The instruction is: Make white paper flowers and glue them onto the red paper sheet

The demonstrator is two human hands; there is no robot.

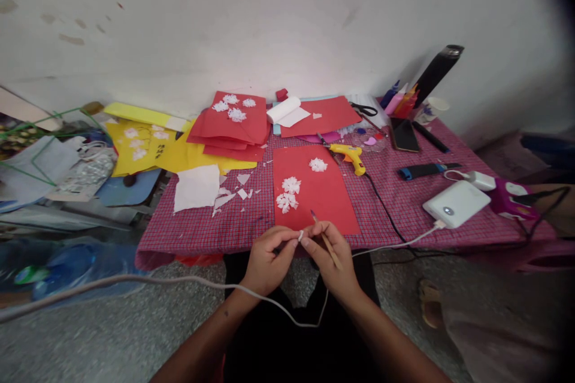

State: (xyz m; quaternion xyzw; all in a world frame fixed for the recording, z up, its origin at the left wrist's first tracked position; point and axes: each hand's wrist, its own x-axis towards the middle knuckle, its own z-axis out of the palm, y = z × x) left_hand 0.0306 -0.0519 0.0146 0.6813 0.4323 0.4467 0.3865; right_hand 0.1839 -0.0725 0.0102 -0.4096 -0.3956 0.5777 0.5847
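Observation:
My left hand (271, 256) and my right hand (331, 257) meet at the table's front edge, above my lap. A small piece of white paper (300, 236) is pinched between the fingertips of both hands. A thin wooden stick with a dark tip (330, 246), like a pencil or brush, also lies in my right hand. Just beyond them a red paper sheet (314, 191) rests flat on the checked cloth. White paper flowers (287, 202) sit on its left side, and another white paper flower (318, 164) lies near its top.
Left of the red sheet are a white paper piece (196, 187) and torn scraps (224, 198). A yellow glue gun (350, 155) lies right, its cord running forward. Further right are a phone (404, 134), a utility knife (424, 170) and a white power bank (457, 203). A cable (179, 279) crosses my forearms.

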